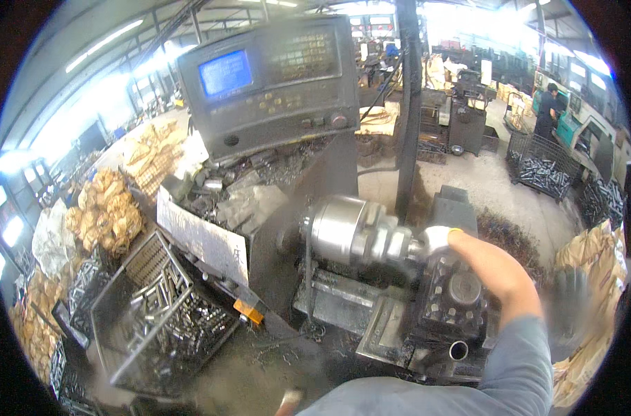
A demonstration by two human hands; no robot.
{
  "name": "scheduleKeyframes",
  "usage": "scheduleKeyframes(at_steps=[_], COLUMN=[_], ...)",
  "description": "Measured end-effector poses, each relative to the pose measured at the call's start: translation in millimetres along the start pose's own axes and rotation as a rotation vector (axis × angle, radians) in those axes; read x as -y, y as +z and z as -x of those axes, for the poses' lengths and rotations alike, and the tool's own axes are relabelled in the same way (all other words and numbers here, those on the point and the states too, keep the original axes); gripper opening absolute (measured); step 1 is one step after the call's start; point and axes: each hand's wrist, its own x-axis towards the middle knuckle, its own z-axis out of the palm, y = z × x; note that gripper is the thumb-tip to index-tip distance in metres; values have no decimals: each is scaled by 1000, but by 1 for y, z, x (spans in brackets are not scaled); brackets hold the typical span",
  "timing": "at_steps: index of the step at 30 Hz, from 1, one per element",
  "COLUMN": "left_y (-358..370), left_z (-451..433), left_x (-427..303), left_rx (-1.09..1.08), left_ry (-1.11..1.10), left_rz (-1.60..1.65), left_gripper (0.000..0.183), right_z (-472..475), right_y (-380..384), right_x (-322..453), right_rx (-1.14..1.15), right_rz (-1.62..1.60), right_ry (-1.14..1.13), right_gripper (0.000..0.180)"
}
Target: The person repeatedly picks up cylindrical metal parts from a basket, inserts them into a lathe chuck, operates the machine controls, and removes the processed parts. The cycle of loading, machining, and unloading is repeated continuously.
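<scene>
My right hand (436, 240), in a white glove, reaches to a short metal workpiece (415, 246) at the front of the lathe chuck (339, 229). The fingers are largely hidden, so their grip on the workpiece is unclear. Below that hand sits the lathe's tool post (453, 288), with several bolts and a round cap. My left hand (291, 398), also gloved, is low at the bottom edge, only partly visible beside my shirt; whether it holds anything does not show. A control panel (273, 83) with a lit blue screen stands behind the chuck.
At the lower left, a metal bin (99, 333) contains many metal tubes. A white board (203, 236) with writing leans by the machine. Filled sacks (107, 213) lie farther left. A dark upright post (409, 114) rises behind. A person (546, 112) stands at another machine, near a wire basket (541, 148).
</scene>
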Motion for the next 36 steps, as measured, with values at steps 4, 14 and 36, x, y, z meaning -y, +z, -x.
scheduleKeyframes(at_steps=[4,14,36], left_y=[-25,-302,-353], left_z=[13,114,-32], left_x=[-16,-389,-587], left_rx=[-120,-897,-848], left_ry=[-140,1059,1209], left_rz=[128,-90,-845], left_gripper=[36,64,68], right_z=[-30,-30,368], right_y=[21,-1,273], right_x=[-6,28,-42], right_rx=[-9,228,-1350], right_rz=[72,-195,-653], right_ry=[-35,-69,924], right_gripper=[67,39,61])
